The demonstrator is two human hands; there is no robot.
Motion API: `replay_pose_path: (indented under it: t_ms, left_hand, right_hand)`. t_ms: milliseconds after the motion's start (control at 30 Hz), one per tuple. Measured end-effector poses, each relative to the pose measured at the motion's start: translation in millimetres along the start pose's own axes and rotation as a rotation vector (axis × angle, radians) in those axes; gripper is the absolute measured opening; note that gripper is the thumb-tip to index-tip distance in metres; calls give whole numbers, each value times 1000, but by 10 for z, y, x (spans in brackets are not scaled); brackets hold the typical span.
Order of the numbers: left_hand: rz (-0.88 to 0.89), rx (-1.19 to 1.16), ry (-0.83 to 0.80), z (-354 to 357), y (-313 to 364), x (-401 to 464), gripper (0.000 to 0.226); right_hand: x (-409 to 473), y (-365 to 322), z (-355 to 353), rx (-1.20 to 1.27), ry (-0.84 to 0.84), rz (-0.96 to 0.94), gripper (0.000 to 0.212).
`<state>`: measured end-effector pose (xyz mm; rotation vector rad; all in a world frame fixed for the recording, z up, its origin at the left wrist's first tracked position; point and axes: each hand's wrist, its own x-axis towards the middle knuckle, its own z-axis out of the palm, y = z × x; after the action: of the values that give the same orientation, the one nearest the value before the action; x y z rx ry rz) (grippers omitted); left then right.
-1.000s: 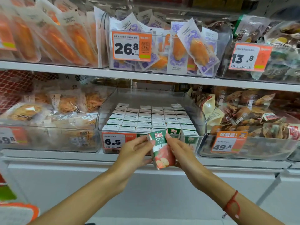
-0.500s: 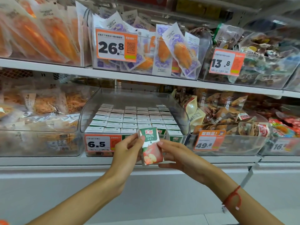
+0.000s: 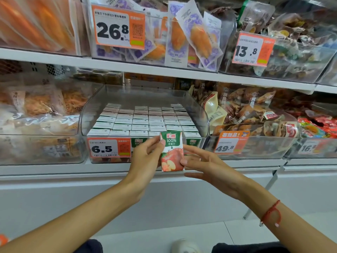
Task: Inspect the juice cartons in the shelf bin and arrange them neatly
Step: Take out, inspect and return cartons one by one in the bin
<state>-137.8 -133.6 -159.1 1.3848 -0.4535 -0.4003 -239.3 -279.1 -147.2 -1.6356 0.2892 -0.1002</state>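
A small green, white and red juice carton (image 3: 171, 151) is held upright in front of the clear shelf bin (image 3: 202, 114). My left hand (image 3: 145, 161) pinches its left side between thumb and fingers. My right hand (image 3: 206, 166) has straight fingers, and its thumb tip touches the carton's lower right edge. Inside the bin stand several rows of the same cartons (image 3: 144, 121), white tops up, packed close together. An orange 6.5 price tag (image 3: 109, 147) hangs on the bin's front.
Clear bins of bagged snacks flank the juice bin on the left (image 3: 40, 125) and right (image 3: 255, 125). The upper shelf (image 3: 145, 68) overhangs close above with more bins and price tags. The white shelf front (image 3: 73, 179) lies below my hands.
The carton has turned from tilted to nearly upright. My right hand's fingers have opened away from it, leaving only the thumb tip touching. The view has shifted slightly.
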Motion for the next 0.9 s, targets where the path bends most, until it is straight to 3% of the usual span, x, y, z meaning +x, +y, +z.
replay_pose_path:
  t_ms: [100,367,633,767,900]
  left_hand:
    - [0,-39,75,-29,-56,25,22]
    - [-27,-86,169,-121,-42,13,35]
    - [39,-24,209,-297,17,-55,13]
    - [55,-47,249,-373,-6,-39,12]
    - [104,23,241,-429,-26,-12,10]
  right_hand:
    - [59,32,61,-52,28,-29,50]
    - [276,98,232,-95,53,-96,34]
    - [414,15,407,-23,20,-73,18]
    - [421,-54,452,-91,-115,-120,39]
    - [414,-86,507,-218,28,-261,46]
